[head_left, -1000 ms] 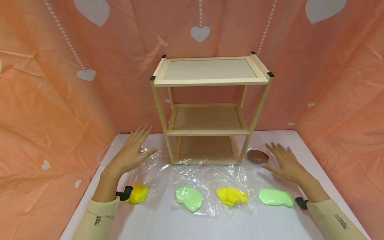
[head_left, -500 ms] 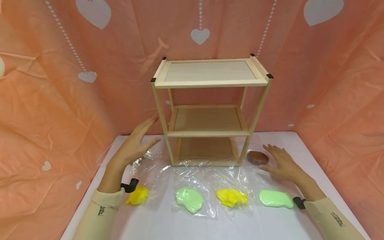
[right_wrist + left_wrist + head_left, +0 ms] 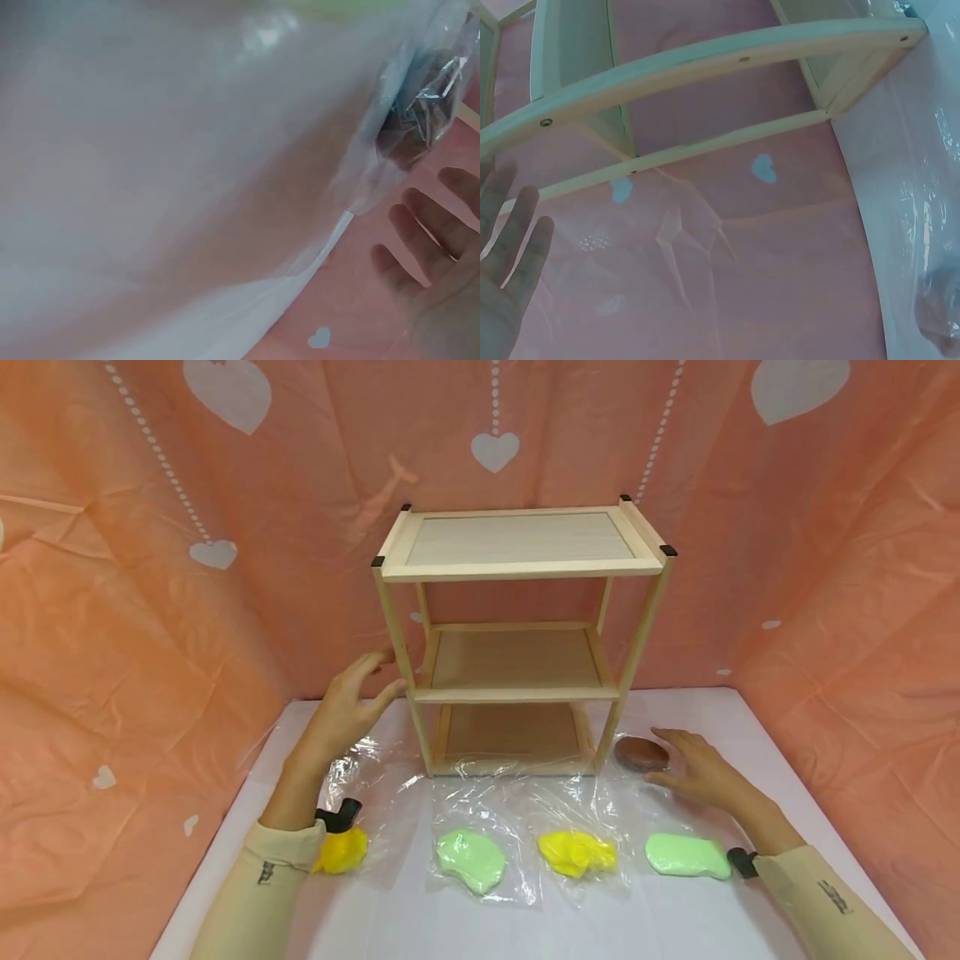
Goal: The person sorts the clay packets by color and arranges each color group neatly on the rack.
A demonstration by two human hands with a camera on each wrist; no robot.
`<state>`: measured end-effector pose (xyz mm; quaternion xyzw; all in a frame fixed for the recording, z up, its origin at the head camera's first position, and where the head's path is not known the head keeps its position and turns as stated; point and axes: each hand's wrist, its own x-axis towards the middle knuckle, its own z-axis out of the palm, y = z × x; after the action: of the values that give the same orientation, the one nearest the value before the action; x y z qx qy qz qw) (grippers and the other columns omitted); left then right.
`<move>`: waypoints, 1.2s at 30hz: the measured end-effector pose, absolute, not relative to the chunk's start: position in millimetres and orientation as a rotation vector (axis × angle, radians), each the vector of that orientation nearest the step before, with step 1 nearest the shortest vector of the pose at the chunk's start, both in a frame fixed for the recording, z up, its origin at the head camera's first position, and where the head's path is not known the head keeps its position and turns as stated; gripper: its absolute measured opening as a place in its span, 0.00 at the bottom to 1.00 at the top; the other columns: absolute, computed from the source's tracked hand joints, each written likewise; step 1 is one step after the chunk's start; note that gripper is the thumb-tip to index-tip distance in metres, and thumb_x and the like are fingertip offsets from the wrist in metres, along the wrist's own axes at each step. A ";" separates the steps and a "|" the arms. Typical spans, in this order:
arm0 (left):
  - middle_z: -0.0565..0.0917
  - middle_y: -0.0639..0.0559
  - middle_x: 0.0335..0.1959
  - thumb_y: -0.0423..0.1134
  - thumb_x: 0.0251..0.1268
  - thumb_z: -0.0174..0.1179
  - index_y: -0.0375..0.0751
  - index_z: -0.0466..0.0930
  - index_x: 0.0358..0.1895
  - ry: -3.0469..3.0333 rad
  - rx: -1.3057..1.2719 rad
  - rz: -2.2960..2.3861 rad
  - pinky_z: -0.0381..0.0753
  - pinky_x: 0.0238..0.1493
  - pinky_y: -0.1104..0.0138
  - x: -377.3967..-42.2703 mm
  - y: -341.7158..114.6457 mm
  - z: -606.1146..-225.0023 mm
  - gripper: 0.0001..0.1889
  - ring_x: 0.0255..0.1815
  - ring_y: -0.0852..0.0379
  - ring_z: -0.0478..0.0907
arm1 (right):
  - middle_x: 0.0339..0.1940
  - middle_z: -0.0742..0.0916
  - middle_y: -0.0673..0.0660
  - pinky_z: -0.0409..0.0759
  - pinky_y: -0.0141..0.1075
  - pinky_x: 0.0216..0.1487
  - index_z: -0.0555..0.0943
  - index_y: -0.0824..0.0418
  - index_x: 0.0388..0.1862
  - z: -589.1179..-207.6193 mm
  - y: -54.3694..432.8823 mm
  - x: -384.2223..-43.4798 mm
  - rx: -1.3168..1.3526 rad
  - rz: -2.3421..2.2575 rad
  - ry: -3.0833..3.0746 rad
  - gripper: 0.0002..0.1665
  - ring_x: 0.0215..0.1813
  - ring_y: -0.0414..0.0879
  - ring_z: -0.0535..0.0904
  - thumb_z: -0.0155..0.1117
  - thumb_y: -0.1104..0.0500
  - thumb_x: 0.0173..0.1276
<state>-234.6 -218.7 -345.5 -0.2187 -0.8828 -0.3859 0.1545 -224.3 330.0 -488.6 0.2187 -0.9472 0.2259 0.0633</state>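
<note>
A three-tier wooden shelf (image 3: 517,569) with black-capped corners stands at the middle back. My left hand (image 3: 343,714) is at its left front post, fingers spread and thumb tip by the post; I cannot tell whether they touch. In the left wrist view the fingers (image 3: 529,259) look straight beside the wooden frame (image 3: 742,64). My right hand (image 3: 705,770) hovers right of a brown lump (image 3: 641,753) in clear plastic, its fingers loosely bent and holding nothing. The right wrist view has the fingers (image 3: 427,240) apart from the bagged brown lump (image 3: 420,112).
Across the white table (image 3: 405,918) lie bagged soft lumps: yellow (image 3: 343,852), light green (image 3: 472,860), yellow (image 3: 577,852) and light green (image 3: 686,856). A dark bagged lump (image 3: 939,307) lies near the left wrist. Pink cloth (image 3: 322,527) with hearts surrounds the table.
My left hand has moved right, up to the shelf's left front post. My right hand has shifted slightly left beside the brown lump, its fingers a little more bent. The shelf and lumps stay put.
</note>
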 end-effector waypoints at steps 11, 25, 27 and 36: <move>0.86 0.40 0.61 0.33 0.76 0.69 0.35 0.84 0.63 -2.406 -0.643 -1.113 0.79 0.68 0.41 -239.4 -212.7 -344.7 0.17 0.62 0.39 0.82 | 0.58 0.85 0.75 0.78 0.67 0.64 0.78 0.79 0.66 -494.8 328.0 -238.5 0.669 0.715 -2.862 0.46 0.60 0.72 0.79 0.86 0.50 0.60; 0.90 0.44 0.54 0.35 0.74 0.70 0.37 0.84 0.62 -2.442 -0.608 -1.211 0.86 0.63 0.52 -239.8 -209.2 -339.1 0.17 0.58 0.45 0.87 | 0.49 0.85 0.68 0.82 0.60 0.56 0.82 0.77 0.60 -496.2 326.9 -247.6 0.604 0.727 -2.980 0.42 0.51 0.61 0.79 0.86 0.47 0.61; 0.91 0.44 0.53 0.36 0.75 0.70 0.37 0.84 0.62 -2.447 -0.602 -1.211 0.86 0.63 0.52 -240.0 -209.3 -338.5 0.17 0.58 0.46 0.87 | 0.48 0.85 0.67 0.82 0.58 0.56 0.82 0.77 0.59 -496.6 327.6 -249.4 0.581 0.737 -2.999 0.40 0.50 0.60 0.79 0.86 0.47 0.61; 0.91 0.44 0.53 0.38 0.75 0.70 0.37 0.85 0.60 -2.481 -0.567 -1.228 0.86 0.63 0.52 -238.8 -209.0 -336.7 0.16 0.57 0.45 0.87 | 0.43 0.85 0.60 0.82 0.51 0.51 0.84 0.76 0.54 -498.3 330.7 -254.6 0.604 0.825 -2.982 0.37 0.46 0.54 0.78 0.87 0.49 0.60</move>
<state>-238.8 -209.0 -336.7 -0.1982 -0.8670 -0.4293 0.1572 -254.6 330.7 -498.3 0.1915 -0.9459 0.2618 -0.0054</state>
